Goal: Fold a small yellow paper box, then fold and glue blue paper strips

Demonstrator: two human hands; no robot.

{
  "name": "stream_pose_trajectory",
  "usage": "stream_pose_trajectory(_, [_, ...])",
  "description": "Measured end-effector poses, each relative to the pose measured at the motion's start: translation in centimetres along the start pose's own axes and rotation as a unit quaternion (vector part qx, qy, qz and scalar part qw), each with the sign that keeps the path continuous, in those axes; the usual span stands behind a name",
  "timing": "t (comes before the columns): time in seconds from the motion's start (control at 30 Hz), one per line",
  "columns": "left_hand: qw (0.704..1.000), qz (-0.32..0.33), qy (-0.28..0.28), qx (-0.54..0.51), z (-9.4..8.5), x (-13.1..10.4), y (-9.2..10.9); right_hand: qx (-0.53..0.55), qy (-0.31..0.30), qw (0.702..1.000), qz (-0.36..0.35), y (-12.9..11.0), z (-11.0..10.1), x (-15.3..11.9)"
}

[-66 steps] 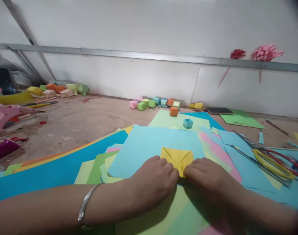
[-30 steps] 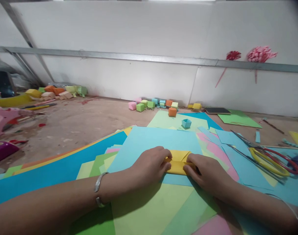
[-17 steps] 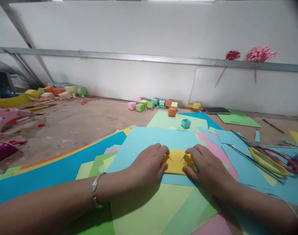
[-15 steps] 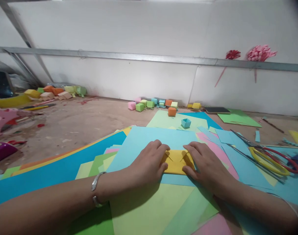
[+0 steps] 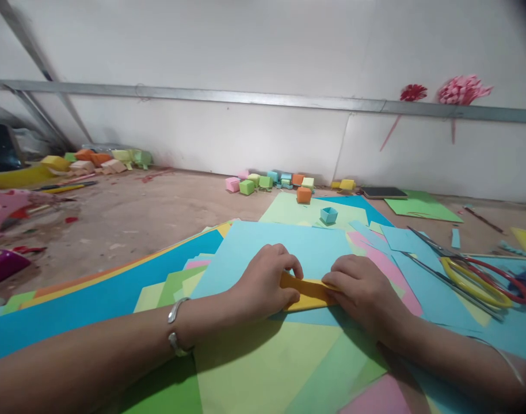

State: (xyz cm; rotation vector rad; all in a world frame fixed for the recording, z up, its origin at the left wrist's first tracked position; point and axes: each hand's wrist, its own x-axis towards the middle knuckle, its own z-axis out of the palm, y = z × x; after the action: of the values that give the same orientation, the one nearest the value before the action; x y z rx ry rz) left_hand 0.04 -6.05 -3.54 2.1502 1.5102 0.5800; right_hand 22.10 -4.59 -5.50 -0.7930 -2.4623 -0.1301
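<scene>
A folded yellow paper (image 5: 311, 294) is held between my two hands, low over a light blue sheet (image 5: 263, 238). My left hand (image 5: 269, 282) pinches its left end, thumb at the near edge and curled fingers at the far edge. At the right end, my right hand (image 5: 361, 287) grips the paper between thumb and bent fingers. The yellow piece looks narrow, with its far edge slightly raised. Green sheets (image 5: 263, 368) lie under and in front of the hands. A small open light blue paper box (image 5: 329, 215) sits beyond them.
Scissors with yellow and red handles (image 5: 474, 276) lie at the right on blue paper. Small paper cubes (image 5: 247, 187) stand near the wall. At the left are a pink tool (image 5: 6, 210) and a purple object (image 5: 4, 267). A dark phone-like slab (image 5: 384, 193) lies at the back.
The yellow paper has gone from lying flat with creases showing to a narrower, tilted shape. My left fingers have curled at its far edge, and my right fingers have closed in on its right end.
</scene>
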Motion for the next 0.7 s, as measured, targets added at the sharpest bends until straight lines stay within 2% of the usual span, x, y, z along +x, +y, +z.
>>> stream_pose_trajectory(0.1, [1.000,-0.005,0.016,-0.007,0.3,-0.2,-0.3,-0.047,0.018,0.998,-0.023,-0.2,0.0,-0.1])
stream_pose_trajectory(0.23, [0.999,-0.021,-0.004,-0.026,0.5,-0.4,-0.5,-0.061,0.002,0.998,-0.010,-0.5,-0.1,-0.3])
stream_pose_trajectory(0.4, [1.000,0.013,0.009,-0.012,0.3,-0.5,-0.1,-0.061,0.009,0.998,-0.013,-1.1,-0.3,-0.3])
stream_pose_trajectory(0.5, [0.999,0.033,0.007,-0.009,0.3,-0.6,0.0,-0.094,0.022,0.994,-0.046,-1.2,-0.5,-0.2])
stream_pose_trajectory(0.7, [0.996,0.079,-0.004,0.040,0.3,-0.7,-0.4,-0.174,0.000,0.975,-0.141,-1.5,-1.0,-0.3])
